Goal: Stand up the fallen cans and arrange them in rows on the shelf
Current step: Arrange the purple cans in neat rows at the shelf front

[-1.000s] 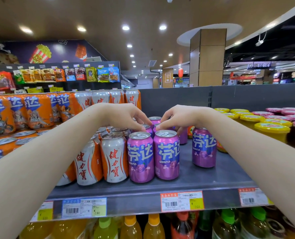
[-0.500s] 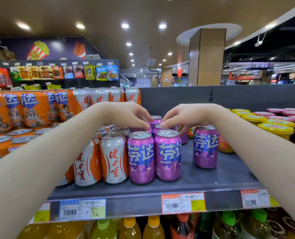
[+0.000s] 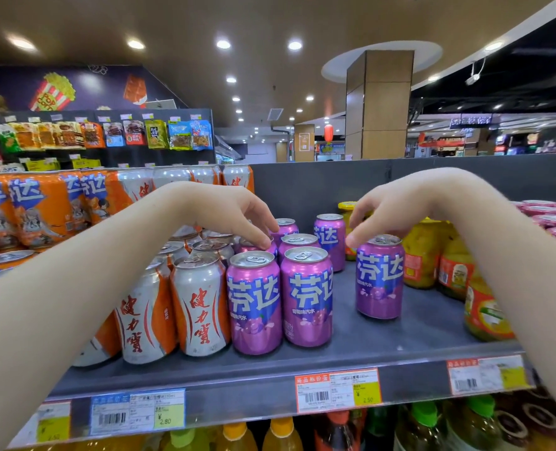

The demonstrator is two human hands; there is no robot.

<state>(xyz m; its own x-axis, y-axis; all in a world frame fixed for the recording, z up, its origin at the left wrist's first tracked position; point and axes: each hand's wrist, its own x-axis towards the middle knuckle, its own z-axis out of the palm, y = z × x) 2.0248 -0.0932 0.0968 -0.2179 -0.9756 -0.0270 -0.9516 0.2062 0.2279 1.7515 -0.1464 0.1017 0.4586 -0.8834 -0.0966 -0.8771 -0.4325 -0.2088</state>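
Observation:
Purple cans stand upright on the grey shelf [image 3: 400, 340]: two at the front [image 3: 254, 304] [image 3: 306, 297], more in rows behind them [image 3: 298, 242], and one alone to the right [image 3: 379, 278]. My left hand [image 3: 234, 213] reaches over the silver-and-orange cans, its fingertips resting on the top of a mostly hidden purple can [image 3: 249, 248] in the second row. My right hand [image 3: 397, 206] hovers over the lone can, fingers spread, with the thumb close to the can's rim. No fallen can is visible.
Silver-and-orange cans [image 3: 202, 304] crowd the left of the shelf, with orange multipacks [image 3: 39, 206] behind them. Yellow jars [image 3: 423, 265] stand at the right. Price tags [image 3: 338, 390] line the shelf edge above bottles [image 3: 280, 434] below. A grey back panel [image 3: 302, 190] closes the shelf.
Both hands have drawn apart from the middle rows. The right hand has swung right to hover over the lone purple can; the left has stayed over the second row.

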